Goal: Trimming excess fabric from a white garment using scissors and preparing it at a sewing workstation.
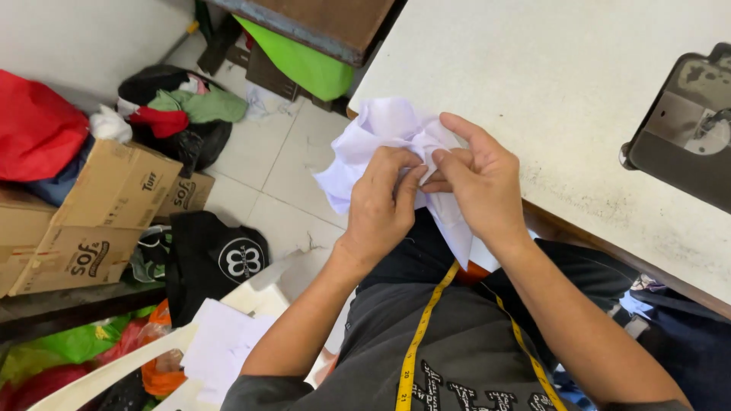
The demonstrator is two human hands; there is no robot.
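Observation:
A crumpled piece of white cloth [373, 137] is held over my lap beside the edge of the white table [548, 84]. My left hand [381, 209] pinches its folds from the near side, thumb and fingers closed on the fabric. My right hand [480, 183] grips the same cloth from the right, fingertips meeting those of the left hand. Part of the cloth hangs down between my wrists. A yellow measuring tape [422, 327] lies draped around my neck and over my dark shirt.
A sewing machine base [685, 137] sits at the table's right. On the tiled floor to the left lie cardboard boxes [91, 221], a red bag [34, 125], piled clothes [183, 110] and a black bag [213, 262]. A white chair arm [114, 369] and white cloth pieces [221, 346] are near left.

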